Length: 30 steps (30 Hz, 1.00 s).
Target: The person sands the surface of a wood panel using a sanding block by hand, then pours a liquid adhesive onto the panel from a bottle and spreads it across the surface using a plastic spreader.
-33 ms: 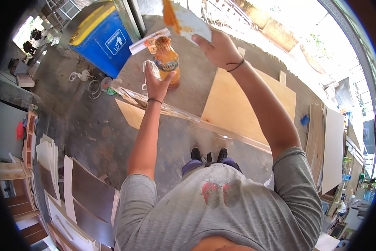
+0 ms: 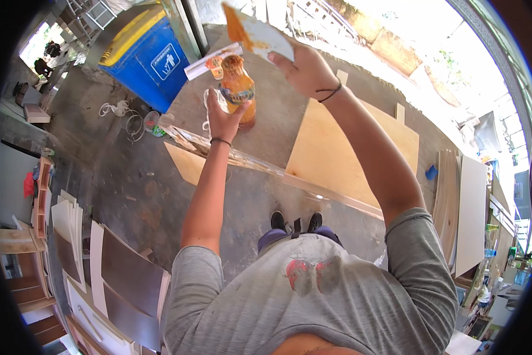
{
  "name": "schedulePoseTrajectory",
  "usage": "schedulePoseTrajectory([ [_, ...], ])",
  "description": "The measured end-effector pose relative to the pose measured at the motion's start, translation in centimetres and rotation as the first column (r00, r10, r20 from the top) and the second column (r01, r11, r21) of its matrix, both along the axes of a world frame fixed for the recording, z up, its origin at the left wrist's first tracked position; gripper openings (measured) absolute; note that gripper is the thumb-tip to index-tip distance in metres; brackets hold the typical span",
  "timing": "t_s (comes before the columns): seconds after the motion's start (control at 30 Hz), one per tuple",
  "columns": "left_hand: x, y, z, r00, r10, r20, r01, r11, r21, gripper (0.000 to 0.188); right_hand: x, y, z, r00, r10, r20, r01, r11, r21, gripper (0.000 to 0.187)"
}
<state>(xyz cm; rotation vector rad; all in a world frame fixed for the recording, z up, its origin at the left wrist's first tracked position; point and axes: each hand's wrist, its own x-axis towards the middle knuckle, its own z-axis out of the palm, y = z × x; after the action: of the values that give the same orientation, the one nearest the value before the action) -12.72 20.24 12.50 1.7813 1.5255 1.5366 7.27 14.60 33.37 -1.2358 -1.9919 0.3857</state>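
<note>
Gripping an orange glue bottle (image 2: 238, 89) in left hand (image 2: 223, 118), right hand (image 2: 304, 71) fingers clasping smeared white scraper (image 2: 259, 32), both unmoved since before.

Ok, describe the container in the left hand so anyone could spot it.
Start at the big blue bin at the top. Just right of it, the left hand holds a plastic container smeared with orange paste, the only orange-coated vessel there.
</note>
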Motion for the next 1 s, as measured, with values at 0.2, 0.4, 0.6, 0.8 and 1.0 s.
schedulePoseTrajectory([
  [0.2,1.3,0.9,1.5,0.954,-0.188,0.235,0.201,0.979,-0.031,0.09,-0.4,3.4,-2.4,0.974,0.146,0.174,-0.165,0.981,0.102,0.055],
  [0.4,1.6,1.2,1.3,0.947,-0.19,0.26,0.191,0.981,0.019,0.079,-0.1,4.1,-3.4,0.974,0.142,0.178,-0.154,0.987,0.054,0.055],
  [0.6,1.7,0.9,1.6,0.932,-0.205,0.299,0.204,0.978,0.035,0.076,-0.6,4.6,-4.2,0.986,0.136,0.099,-0.147,0.982,0.122,0.053],
  [0.8,1.6,1.2,1.3,0.947,-0.188,0.261,0.188,0.982,0.027,0.079,-0.6,4.5,-3.9,0.981,0.143,0.132,-0.157,0.983,0.1,0.052],
  [1.0,1.4,1.7,0.8,0.961,-0.171,0.219,0.176,0.984,-0.001,0.082,0.1,5.4,-4.7,0.957,0.169,0.235,-0.193,0.978,0.083,0.055],
])
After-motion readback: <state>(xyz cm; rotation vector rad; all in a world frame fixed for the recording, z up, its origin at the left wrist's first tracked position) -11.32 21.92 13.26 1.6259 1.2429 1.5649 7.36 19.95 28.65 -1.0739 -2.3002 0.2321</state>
